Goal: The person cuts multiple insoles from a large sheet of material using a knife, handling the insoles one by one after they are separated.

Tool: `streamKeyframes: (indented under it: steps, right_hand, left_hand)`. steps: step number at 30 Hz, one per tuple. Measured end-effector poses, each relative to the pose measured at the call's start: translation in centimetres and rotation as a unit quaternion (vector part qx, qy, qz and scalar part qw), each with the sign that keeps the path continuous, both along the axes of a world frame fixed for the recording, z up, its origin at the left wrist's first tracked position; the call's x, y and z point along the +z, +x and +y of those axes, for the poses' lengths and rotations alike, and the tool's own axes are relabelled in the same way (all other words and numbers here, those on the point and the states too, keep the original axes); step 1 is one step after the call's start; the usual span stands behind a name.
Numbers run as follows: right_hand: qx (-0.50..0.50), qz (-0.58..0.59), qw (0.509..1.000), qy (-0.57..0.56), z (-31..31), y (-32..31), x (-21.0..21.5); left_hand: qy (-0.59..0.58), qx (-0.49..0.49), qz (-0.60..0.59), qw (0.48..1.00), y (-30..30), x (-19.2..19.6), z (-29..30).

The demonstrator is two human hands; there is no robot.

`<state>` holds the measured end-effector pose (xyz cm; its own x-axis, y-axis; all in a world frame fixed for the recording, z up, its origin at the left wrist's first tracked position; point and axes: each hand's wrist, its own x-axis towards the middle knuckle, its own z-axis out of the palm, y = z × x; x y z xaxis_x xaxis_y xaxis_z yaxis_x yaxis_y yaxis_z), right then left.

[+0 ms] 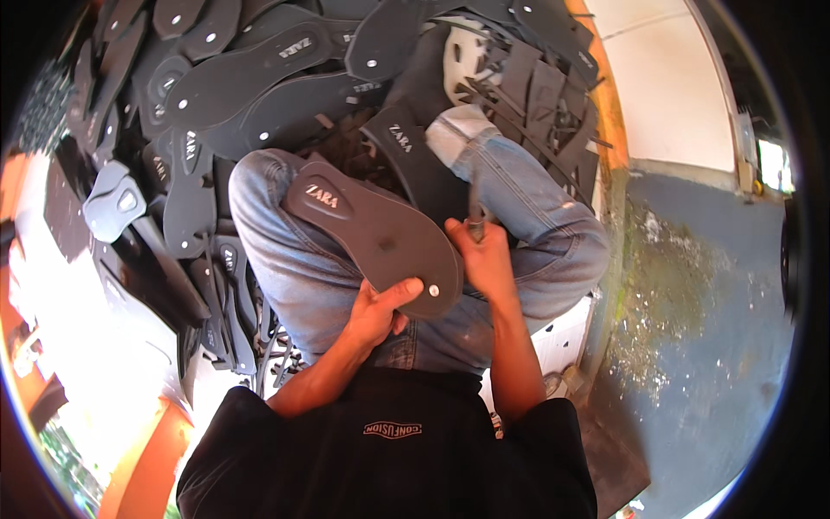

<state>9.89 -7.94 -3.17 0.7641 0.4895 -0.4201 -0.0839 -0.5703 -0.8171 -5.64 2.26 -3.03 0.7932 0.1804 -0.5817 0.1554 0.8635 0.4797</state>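
Observation:
My left hand (378, 313) grips the toe end of a black sandal sole (380, 233), thumb on top beside a small white dot. The sole lies slantwise over my crossed legs, its heel end with an oval pad toward the far left. My right hand (486, 259) is closed around a slim hand tool (476, 223) pointing away from me, just right of the sole. A metal collar shows above my fist; the tip blurs into the dark, so its exact kind is unclear. Another black sole (405, 151) lies beyond my lap, between my legs.
Many black soles (242, 73) are heaped ahead and to the left. Dark straps and strips (540, 95) lie piled at the far right. A grey sole-shaped piece (115, 203) sits at the left. Past an orange edge (612, 112) is a stained grey floor (709, 294).

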Motion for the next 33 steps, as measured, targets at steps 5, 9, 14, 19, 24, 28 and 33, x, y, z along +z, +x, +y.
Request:
streamKeyframes:
  steps: [5,9,14,19,24,28,33]
  right_hand:
    - [0.066,0.263,0.96,0.073,0.7,-1.5,1.9]
    - [0.107,0.243,0.96,0.095,-0.6,-4.8,1.8]
    - [0.069,0.211,0.972,0.082,-1.2,-7.1,3.4]
    - [0.132,-0.054,0.989,-0.04,-1.4,-6.1,2.4]
    - [0.129,-0.062,0.987,-0.067,-2.1,-6.8,1.9]
    - [0.14,-0.07,0.985,-0.072,-0.9,-6.7,2.3]
    - [0.183,-0.236,0.953,0.045,2.0,-3.6,0.1]
  left_hand:
    - [0.09,-0.138,0.024,0.986,-4.4,-0.6,2.6]
    - [0.181,0.007,0.09,0.979,-4.5,-2.4,6.8]
    - [0.124,0.063,0.064,0.988,-0.1,0.7,11.0]
    - [0.052,0.027,0.034,0.998,0.4,2.4,8.9]
    - [0.055,-0.009,0.009,0.998,0.2,2.0,8.8]
    - [0.131,-0.051,0.036,0.989,0.3,3.3,8.3]
    - [0.157,-0.139,0.049,0.976,0.7,3.8,7.6]
